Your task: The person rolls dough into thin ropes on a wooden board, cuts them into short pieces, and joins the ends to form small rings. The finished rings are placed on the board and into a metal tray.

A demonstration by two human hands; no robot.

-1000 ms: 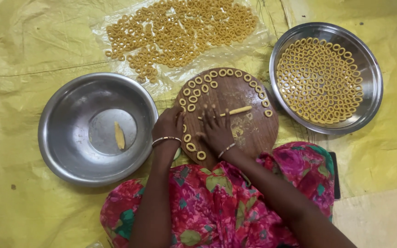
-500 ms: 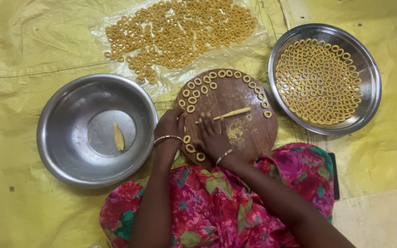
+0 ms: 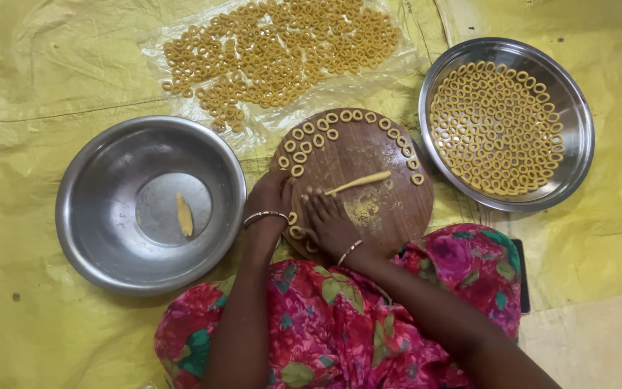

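- The floor is covered with a crinkled yellow plastic sheet (image 3: 52, 86), probably to keep the food and the tools off the bare ground.
- A round dark wooden board (image 3: 368, 173) lies in the middle, just in front of the person's lap in a pink flowered dress (image 3: 311, 317), so both hands reach it easily.
- Small dough rings (image 3: 325, 126) are lined along the far rim of the board, leaving its centre free for rolling.
- A thin rolled yellow dough strip (image 3: 358, 183) lies on the board, its near end just beside the fingertips of the right hand.
- The right hand (image 3: 329, 220) lies flat on the board, fingers stretched out and close together; it grips nothing.
- The left hand (image 3: 271, 202) rests at the left edge of the board with fingers curled; I cannot tell if they hold a piece of dough.
- A wide steel bowl (image 3: 95, 238) stands at the left, with one small dough piece (image 3: 184, 215) in its bottom.
- A round steel plate (image 3: 577, 144) at the right is filled with raw rings in neat rows.
- A clear plastic sheet (image 3: 160, 50) further away carries a heap of darker golden rings (image 3: 282, 50).
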